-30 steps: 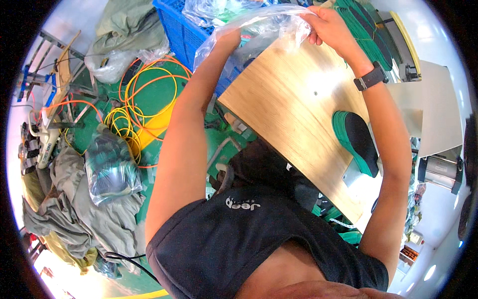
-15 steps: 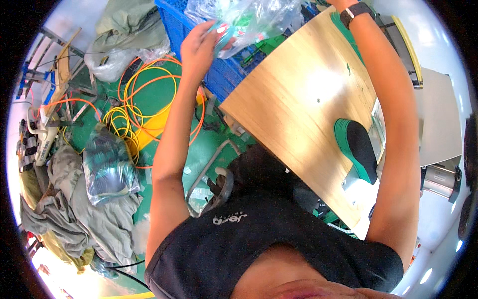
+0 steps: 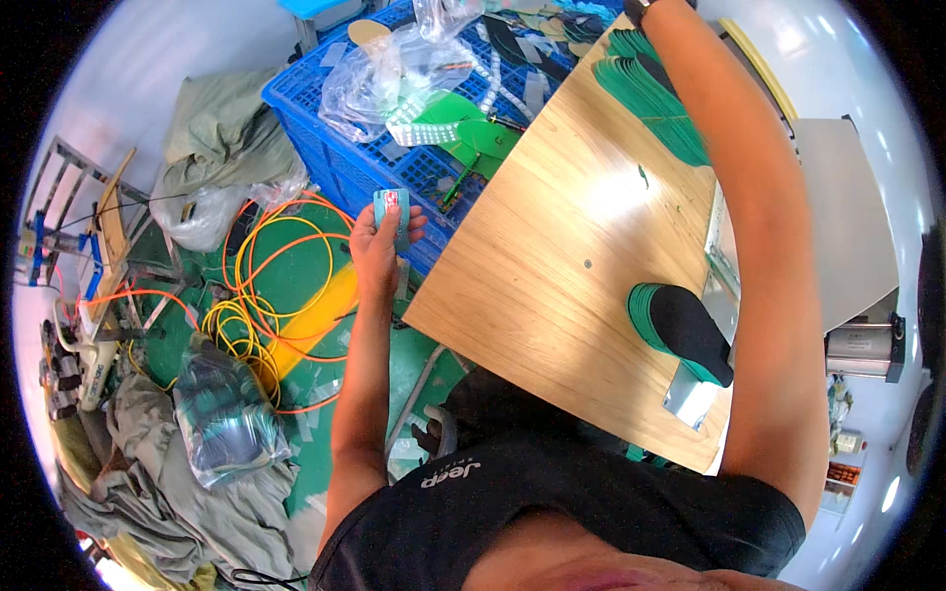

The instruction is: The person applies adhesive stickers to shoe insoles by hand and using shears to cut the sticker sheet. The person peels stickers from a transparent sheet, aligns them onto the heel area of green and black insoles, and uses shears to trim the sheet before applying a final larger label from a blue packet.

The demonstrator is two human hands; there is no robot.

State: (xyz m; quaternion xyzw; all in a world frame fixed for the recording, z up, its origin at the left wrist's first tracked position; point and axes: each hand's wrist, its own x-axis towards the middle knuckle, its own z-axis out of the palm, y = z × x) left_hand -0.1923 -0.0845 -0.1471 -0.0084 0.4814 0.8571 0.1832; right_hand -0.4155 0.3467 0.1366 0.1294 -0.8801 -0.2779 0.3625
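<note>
Beside the near edge of the blue crate (image 3: 296, 110), my left hand (image 3: 376, 251) is closed on a small flat teal packet (image 3: 402, 203) with a red and white mark, its thumb across the front. I cannot make out what the packet is. My right forearm (image 3: 754, 167) reaches over the wooden table (image 3: 512, 246); the hand itself lies beyond the upper edge, and only a dark wristband shows. Under that arm is a row of green insoles (image 3: 650, 108). A stack of black-topped green insoles (image 3: 690, 325) sits nearer to me.
Inside the crate lie a crumpled clear bag (image 3: 370, 84), green sheet pieces (image 3: 458, 123) and dotted strips. Orange and yellow hoses (image 3: 246, 325) coil on the green floor. A filled plastic bag (image 3: 227, 419) and grey cloth (image 3: 168, 463) lie at the left.
My left hand has drawn back toward me from the clear bag over the crate, keeping the teal packet. The bag now lies in the crate. My right hand has left the view.
</note>
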